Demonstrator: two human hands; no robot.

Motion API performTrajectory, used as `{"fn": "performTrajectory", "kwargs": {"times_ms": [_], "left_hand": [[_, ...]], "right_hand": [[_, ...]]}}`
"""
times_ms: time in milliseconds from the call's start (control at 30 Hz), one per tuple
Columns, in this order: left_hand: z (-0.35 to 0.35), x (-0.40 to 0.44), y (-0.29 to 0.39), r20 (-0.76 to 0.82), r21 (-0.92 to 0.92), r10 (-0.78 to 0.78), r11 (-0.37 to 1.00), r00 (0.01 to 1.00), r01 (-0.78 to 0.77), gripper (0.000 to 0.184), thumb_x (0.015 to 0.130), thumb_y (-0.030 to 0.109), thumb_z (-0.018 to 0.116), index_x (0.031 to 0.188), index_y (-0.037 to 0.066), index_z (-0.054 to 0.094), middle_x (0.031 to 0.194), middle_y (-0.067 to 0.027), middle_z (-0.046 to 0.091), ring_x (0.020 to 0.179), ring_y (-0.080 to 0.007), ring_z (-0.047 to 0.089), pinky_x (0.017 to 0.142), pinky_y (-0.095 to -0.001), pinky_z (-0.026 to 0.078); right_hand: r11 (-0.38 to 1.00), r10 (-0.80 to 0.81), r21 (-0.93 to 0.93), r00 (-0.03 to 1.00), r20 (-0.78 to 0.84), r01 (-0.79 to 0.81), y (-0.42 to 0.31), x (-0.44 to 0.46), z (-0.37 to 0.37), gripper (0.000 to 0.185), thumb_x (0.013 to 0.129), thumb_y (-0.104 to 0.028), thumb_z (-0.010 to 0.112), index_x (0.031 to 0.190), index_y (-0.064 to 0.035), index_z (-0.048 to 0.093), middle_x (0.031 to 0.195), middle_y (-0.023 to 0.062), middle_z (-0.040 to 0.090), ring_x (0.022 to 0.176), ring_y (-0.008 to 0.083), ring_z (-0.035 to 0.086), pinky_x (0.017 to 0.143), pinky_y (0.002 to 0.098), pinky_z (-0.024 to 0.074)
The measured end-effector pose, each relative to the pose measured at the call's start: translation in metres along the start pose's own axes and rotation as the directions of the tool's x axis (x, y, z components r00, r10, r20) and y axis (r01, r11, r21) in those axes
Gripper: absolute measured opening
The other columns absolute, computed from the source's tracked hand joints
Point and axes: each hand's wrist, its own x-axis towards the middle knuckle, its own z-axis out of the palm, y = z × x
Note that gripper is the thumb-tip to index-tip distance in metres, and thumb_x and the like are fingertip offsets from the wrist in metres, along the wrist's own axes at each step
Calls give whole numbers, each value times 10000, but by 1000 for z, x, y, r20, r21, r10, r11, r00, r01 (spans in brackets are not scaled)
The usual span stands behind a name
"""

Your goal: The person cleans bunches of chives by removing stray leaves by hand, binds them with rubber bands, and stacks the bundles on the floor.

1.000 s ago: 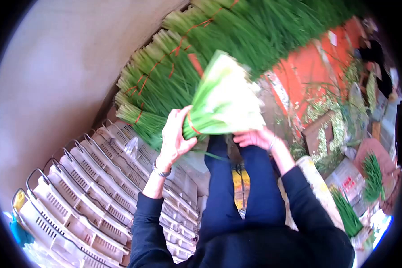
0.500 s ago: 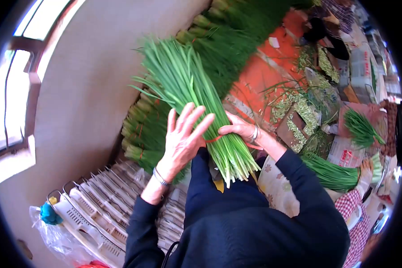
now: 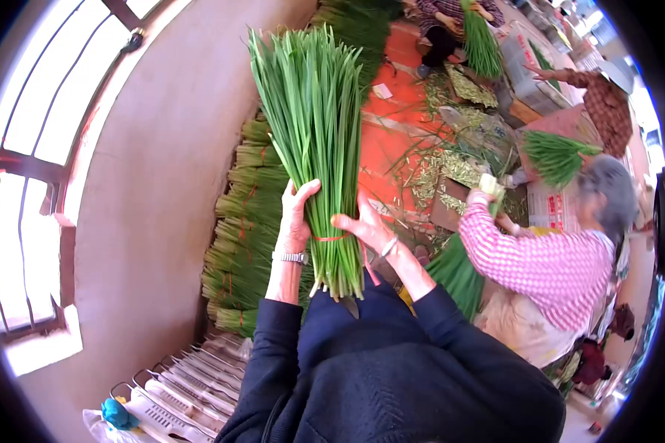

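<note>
A large bunch of garlic chives point(image 3: 312, 140) stands nearly upright in front of my body, leaves fanned at the top and pale cut ends low. Around its lower part runs a red tie point(image 3: 329, 238), whose loose end hangs on the right. My left hand point(image 3: 295, 221) is wrapped round the bunch's left side, thumb across the front. On the opposite side, my right hand point(image 3: 372, 227) grips the bunch with its thumb at the tie. The fingers behind the leaves are hidden. A dark pointed blade point(image 3: 349, 306) shows just below the cut ends.
Tied green bunches point(image 3: 233, 273) are stacked along the wall at left. White plastic baskets point(image 3: 181, 402) stand at lower left. A co-worker in a checked shirt point(image 3: 543, 269) handles chives at right. Trimmings point(image 3: 462, 168) litter the orange floor point(image 3: 391, 140); other people work farther back.
The bunch has turned from a slant to nearly upright. My left hand has gone from spread fingers to holding its side. The view has shifted, bringing the checked-shirt co-worker more into sight.
</note>
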Motion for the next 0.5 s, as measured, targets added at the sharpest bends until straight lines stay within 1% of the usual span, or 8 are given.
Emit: {"fn": "performTrajectory", "kwargs": {"times_ms": [33, 167, 233, 333, 400, 433, 467, 500], "left_hand": [[1, -3, 3, 13, 10, -4, 1000, 1000, 4, 404, 752, 97, 671, 1114, 15, 512, 987, -72, 603, 839, -157, 593, 757, -295, 502], [14, -20, 17, 114, 136, 1, 991, 994, -16, 416, 732, 64, 651, 1120, 1, 516, 995, -74, 606, 830, -152, 596, 772, -281, 496], [13, -23, 21, 157, 197, 45, 977, 987, -76, 409, 735, 65, 651, 1118, 2, 523, 993, -73, 609, 839, -144, 597, 774, -275, 492], [3, -29, 33, 142, 114, 24, 993, 990, -40, 352, 761, 89, 648, 1084, -5, 545, 964, -71, 620, 810, -148, 609, 751, -280, 503], [-14, -30, 40, 153, 88, 17, 996, 988, -31, 341, 773, 125, 644, 1080, 4, 555, 954, -68, 627, 797, -152, 614, 738, -283, 510], [-22, -32, 42, 150, 66, 14, 998, 989, -24, 337, 777, 135, 643, 1078, 8, 560, 951, -65, 629, 797, -153, 615, 738, -285, 510], [-28, -34, 42, 132, 37, 27, 999, 991, -32, 329, 779, 137, 642, 1074, 12, 568, 942, -60, 634, 794, -158, 617, 740, -292, 512], [-43, -28, 40, 198, 30, -1, 1000, 980, -5, 346, 810, 148, 623, 1116, 9, 543, 997, -75, 632, 841, -185, 630, 774, -321, 526]], "right_hand": [[997, -48, -69, 998, -47, 45, -8, 6, 1, 922, 687, -336, 777, 1361, -15, 236, 1304, 127, 401, 1192, 231, 416, 990, 360, 363], [984, -122, 98, 959, -255, 151, -44, 57, -7, 873, 658, -386, 793, 1284, -14, 310, 1169, 110, 500, 1080, 221, 485, 935, 346, 398], [965, -183, 108, 908, -378, 240, -83, 58, 3, 707, 705, -246, 769, 1231, 12, 373, 1114, 98, 533, 1032, 205, 516, 908, 336, 416], [947, -155, 198, 897, -413, 254, -81, 48, 7, 633, 714, -166, 745, 1214, 23, 406, 1113, 104, 557, 1017, 201, 536, 901, 327, 423], [880, -29, 402, 874, -485, 252, -75, 31, 15, 579, 701, -108, 727, 1199, 7, 454, 1110, 111, 578, 1002, 206, 553, 895, 328, 428], [848, -8, 468, 889, -458, 249, -81, 18, 21, 544, 691, -88, 724, 1177, -3, 496, 1113, 102, 583, 1012, 210, 552, 902, 330, 422], [872, -33, 413, 875, -484, 261, -82, 7, 27, 516, 695, -87, 717, 1161, -5, 512, 1098, 95, 592, 1018, 205, 547, 908, 331, 416], [894, -58, 355, 858, -511, 272, -81, -3, 31, 488, 698, -86, 710, 1144, -7, 529, 1082, 88, 600, 1024, 200, 541, 913, 332, 409]]}}
